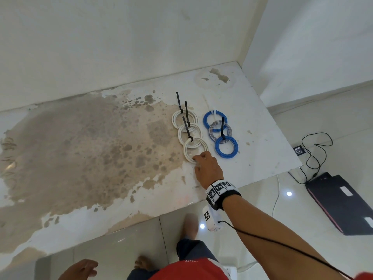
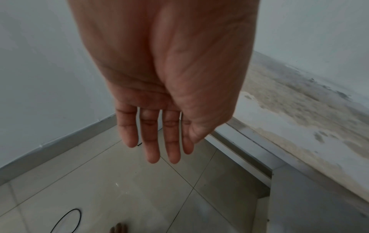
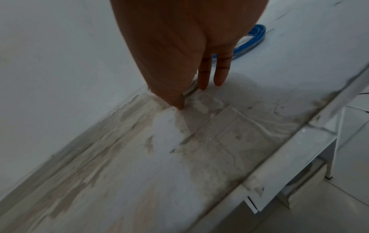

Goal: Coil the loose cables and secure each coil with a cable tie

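Observation:
Three white cable coils lie in an overlapping row on the stained table, each with a black cable tie sticking up. My right hand reaches onto the nearest white coil, with its fingers straight. In the right wrist view the right hand has its thumb tip on the table and the white coil's rim between thumb and fingers. To the right lie a blue coil, a grey coil and a further blue coil. My left hand hangs below the table, empty, with fingers straight.
The table meets walls at its back and right. Its front edge is close to my right wrist. On the tiled floor at the right are a dark laptop, a black cable and an adapter. My feet stand by the table.

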Motion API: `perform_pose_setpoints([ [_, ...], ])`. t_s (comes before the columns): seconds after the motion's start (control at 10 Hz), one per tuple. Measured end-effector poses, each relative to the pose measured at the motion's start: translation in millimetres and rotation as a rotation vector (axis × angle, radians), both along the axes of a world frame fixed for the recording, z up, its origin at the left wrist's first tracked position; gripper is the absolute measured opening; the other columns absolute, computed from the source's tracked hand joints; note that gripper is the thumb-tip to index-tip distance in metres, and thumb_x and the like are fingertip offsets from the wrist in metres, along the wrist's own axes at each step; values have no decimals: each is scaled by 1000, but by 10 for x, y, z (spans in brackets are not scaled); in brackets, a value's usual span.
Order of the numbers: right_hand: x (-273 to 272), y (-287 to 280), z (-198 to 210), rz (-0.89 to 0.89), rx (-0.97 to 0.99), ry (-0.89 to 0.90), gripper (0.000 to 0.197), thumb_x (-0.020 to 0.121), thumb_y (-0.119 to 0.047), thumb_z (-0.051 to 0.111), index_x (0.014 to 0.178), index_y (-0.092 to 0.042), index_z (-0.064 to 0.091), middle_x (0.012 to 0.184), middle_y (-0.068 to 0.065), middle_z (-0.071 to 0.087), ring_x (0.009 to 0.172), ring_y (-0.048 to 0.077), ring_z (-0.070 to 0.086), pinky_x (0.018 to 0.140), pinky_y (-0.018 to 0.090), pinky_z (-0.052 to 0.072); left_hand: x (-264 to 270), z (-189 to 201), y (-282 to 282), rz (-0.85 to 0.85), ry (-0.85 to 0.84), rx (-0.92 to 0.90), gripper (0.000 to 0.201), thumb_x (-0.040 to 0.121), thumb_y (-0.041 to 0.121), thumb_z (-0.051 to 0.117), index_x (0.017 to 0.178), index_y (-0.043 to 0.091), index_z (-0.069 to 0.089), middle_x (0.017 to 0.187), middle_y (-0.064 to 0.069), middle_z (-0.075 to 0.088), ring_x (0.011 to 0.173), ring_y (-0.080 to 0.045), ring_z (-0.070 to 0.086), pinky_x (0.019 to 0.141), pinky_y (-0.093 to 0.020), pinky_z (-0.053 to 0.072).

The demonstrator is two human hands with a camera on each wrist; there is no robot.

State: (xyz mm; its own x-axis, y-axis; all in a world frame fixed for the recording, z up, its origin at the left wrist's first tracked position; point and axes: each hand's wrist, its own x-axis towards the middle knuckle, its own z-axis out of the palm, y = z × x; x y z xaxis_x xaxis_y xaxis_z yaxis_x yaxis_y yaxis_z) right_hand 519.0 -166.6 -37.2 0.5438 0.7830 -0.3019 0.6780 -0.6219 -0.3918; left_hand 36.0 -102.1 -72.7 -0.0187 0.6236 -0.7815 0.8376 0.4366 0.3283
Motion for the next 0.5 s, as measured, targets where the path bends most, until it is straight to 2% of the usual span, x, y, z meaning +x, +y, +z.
perform_pose_setpoints([
  [0.1, -50, -28, 53, -35, -3, 15, 43, 96, -22, 60, 139, -28, 54, 140, 2, 44, 114, 25, 52, 89, 38, 54, -82, -53, 89, -10, -34, -28, 23, 99, 6, 57, 83, 2, 73, 85, -21, 74, 84, -34, 68, 83, -40, 48],
  [0.2, -213, -106, 125, -81, -26, -5, 48, 95, -25, 62, 142, -28, 50, 145, 2, 40, 118, 26, 51, 90, 40, 53, -258, -120, 148, 20, -93, -47, 21, 99, 1, 52, 90, -10, 67, 86, -29, 67, 77, -35, 61, 70, -38, 45],
  [0.3, -379, -193, 222, -111, -49, -24, 51, 95, -25, 61, 145, -26, 47, 147, 3, 39, 122, 27, 50, 92, 41, 52, -442, -181, 156, 35, -114, -28, 20, 99, 3, 55, 93, -11, 68, 84, -28, 68, 77, -36, 62, 67, -36, 45],
  [0.4, -710, -367, 302, -172, -50, -30, 54, 96, -25, 61, 147, -23, 45, 148, 5, 39, 126, 29, 49, 97, 44, 50, -821, -132, 66, 43, -157, -93, 19, 100, 8, 55, 98, -5, 69, 88, -23, 70, 79, -34, 63, 69, -36, 46],
  [0.5, -965, -473, 259, -213, 3, 2, 53, 96, -24, 61, 147, -21, 46, 148, 7, 40, 126, 31, 50, 100, 44, 49, -1133, -154, -44, 87, -215, -61, 20, 100, 4, 53, 96, -12, 66, 86, -29, 67, 75, -33, 61, 66, -36, 44],
])
